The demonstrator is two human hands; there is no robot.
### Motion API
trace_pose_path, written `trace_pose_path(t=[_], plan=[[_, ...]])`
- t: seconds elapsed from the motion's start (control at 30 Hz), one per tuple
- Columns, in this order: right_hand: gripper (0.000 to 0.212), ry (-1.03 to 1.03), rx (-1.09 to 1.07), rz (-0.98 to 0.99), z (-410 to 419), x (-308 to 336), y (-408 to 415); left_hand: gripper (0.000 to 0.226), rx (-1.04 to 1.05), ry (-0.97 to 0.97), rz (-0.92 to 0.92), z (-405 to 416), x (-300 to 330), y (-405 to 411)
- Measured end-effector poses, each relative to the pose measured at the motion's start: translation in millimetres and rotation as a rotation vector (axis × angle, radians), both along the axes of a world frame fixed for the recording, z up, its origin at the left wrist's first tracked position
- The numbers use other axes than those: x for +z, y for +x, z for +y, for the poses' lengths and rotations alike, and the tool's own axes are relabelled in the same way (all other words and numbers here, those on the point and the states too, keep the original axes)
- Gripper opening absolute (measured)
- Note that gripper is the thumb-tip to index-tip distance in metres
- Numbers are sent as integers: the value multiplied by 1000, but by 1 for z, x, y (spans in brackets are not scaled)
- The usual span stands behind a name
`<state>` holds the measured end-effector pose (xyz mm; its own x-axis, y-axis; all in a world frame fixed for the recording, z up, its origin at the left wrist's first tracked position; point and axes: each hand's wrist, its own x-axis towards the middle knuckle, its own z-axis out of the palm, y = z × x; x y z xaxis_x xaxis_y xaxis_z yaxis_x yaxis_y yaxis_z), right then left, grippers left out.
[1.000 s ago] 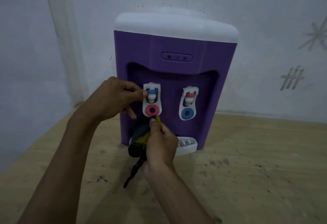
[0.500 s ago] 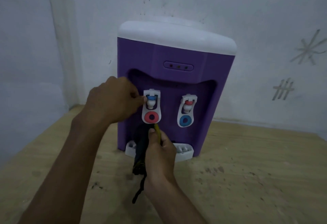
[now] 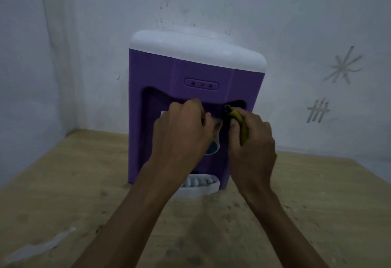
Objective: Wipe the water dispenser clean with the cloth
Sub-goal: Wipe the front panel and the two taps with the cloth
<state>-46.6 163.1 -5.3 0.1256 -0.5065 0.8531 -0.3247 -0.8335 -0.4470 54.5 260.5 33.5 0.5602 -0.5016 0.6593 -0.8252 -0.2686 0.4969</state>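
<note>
on the wooden table (image 3: 63, 183), against the white wall, the purple water dispenser (image 3: 190, 73) stands upright with its white top toward the wall. both hands are inside its front recess. the left hand (image 3: 182, 132) has its fingers curled over the tap with the blue ring (image 3: 212, 148), gripping it; most of that tap is hidden behind the hand. the right hand (image 3: 251, 140), just right of that tap, is clenched around the cloth (image 3: 239, 119), a yellow and dark bundle whose end sticks up out of the fist near the recess's upper right corner. below the hands, the white drip tray (image 3: 201, 186) sits at the dispenser's base. scratched tally marks (image 3: 317, 112) show on the wall to the dispenser's right.
</note>
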Motion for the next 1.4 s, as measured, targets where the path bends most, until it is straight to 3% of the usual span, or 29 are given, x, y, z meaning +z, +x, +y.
trace_pose_path(t=[0.17,0.27,0.37,0.53,0.7,0.9,1.1,1.23,1.4], plan=[[20,-138,-38,268,-9,11,15,19,-234,54,170,-19,-27,16],[22,-190,-34,381,-11,11,16,15,-410,-137,341,-30,-44,16],[29,-200,28,335,-20,0,10,13,-507,-268,391,-37,-60,16],[36,-208,74,314,-27,-9,6,16,-641,-310,494,-40,-71,19],[31,-211,4,295,-27,1,-2,27,-689,-302,581,-41,-75,25],[31,-306,95,353,-16,0,1,29,-692,-291,588,-41,-78,28],[28,-229,-37,362,-17,8,-5,30,-742,-306,614,-41,-76,26],[29,-289,23,410,0,2,8,26,-713,-317,629,-40,-78,25],[27,-205,-26,348,-11,3,3,29,-760,-312,648,-39,-74,24]])
